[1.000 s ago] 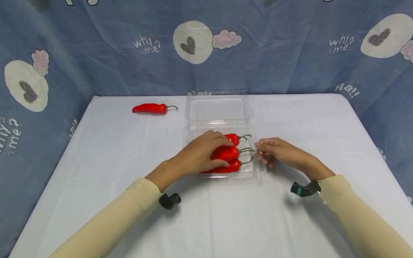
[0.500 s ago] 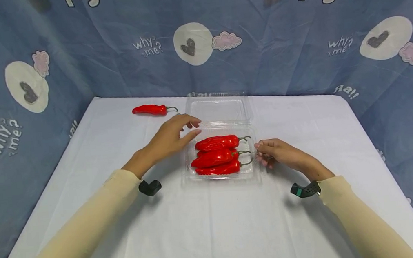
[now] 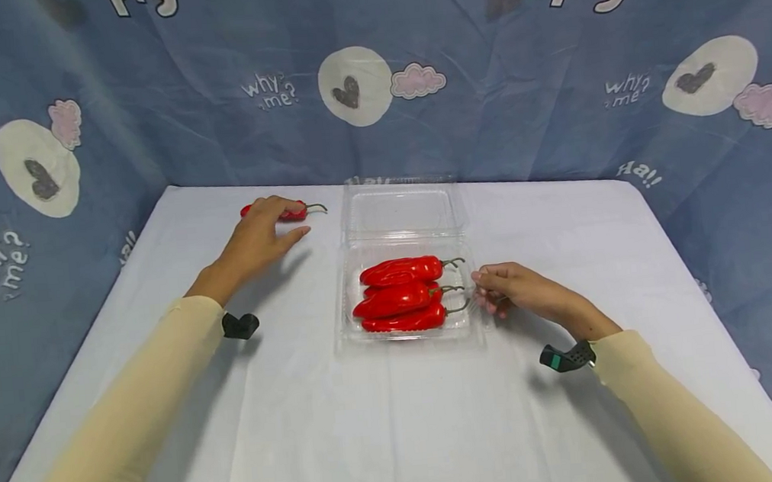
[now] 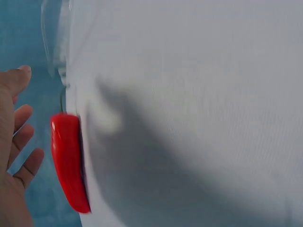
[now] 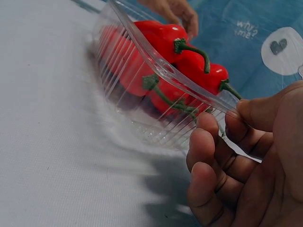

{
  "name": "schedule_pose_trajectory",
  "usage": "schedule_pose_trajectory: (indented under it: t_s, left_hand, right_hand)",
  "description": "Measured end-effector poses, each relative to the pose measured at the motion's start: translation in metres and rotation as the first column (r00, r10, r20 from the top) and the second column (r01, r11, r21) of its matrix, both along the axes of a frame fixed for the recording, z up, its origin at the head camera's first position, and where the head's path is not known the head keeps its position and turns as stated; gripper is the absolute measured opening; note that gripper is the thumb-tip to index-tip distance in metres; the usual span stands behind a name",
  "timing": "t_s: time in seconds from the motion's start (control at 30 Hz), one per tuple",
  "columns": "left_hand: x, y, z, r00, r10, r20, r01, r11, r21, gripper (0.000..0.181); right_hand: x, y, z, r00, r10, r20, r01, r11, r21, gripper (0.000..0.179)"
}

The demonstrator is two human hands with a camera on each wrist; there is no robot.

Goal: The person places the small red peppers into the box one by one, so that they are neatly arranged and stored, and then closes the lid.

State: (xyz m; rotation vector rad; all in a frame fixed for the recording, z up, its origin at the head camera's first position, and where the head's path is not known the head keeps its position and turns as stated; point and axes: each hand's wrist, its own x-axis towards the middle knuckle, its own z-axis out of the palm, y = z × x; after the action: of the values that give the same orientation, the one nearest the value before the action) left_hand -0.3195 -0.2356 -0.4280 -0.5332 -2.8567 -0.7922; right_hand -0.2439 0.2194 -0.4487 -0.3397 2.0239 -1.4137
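Observation:
A lone red pepper with a green stem lies at the back left of the table. My left hand reaches over it, thumb spread from the fingers, partly covering it from above. In the left wrist view, a gap shows between the fingers and this pepper. Several more red peppers lie stacked in a clear plastic clamshell container, stems pointing right. At its right side, my right hand pinches the rim between thumb and index finger, as the container in the right wrist view shows.
The container's hinged lid is folded back toward the table's rear edge. A white cloth covers the table. Blue printed fabric hangs behind and along both sides.
My left hand has left the peppers in the container, uncovering them, and moved left and back to the lone pepper. My right hand has stayed at the container's rim.

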Motion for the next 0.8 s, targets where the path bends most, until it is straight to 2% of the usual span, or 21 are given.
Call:
schedule_pose_trajectory:
  t_s: [0.2, 0.33, 0.57, 0.8]
  left_hand:
    - [-0.012, -0.021, -0.005, 0.998, 0.045, 0.036, -0.045, 0.999, 0.000, 0.043]
    - [-0.019, -0.030, -0.006, 0.994, 0.086, 0.067, -0.084, 0.996, -0.032, 0.047]
    - [-0.036, -0.038, -0.005, 0.982, 0.135, 0.136, -0.123, 0.988, -0.092, 0.057]
    - [-0.046, -0.039, -0.008, 0.965, 0.151, 0.217, -0.132, 0.986, -0.100, 0.064]
  right_hand:
    - [-0.001, 0.001, -0.003, 1.000, -0.007, -0.006, 0.007, 1.000, 0.008, 0.039]
    - [-0.001, 0.001, -0.003, 1.000, 0.001, -0.001, -0.001, 1.000, -0.002, 0.038]
    - [0.000, 0.001, -0.001, 1.000, -0.006, 0.011, 0.006, 1.000, -0.002, 0.038]
    - [-0.001, 0.003, -0.001, 1.000, -0.004, 0.009, 0.004, 1.000, 0.000, 0.038]
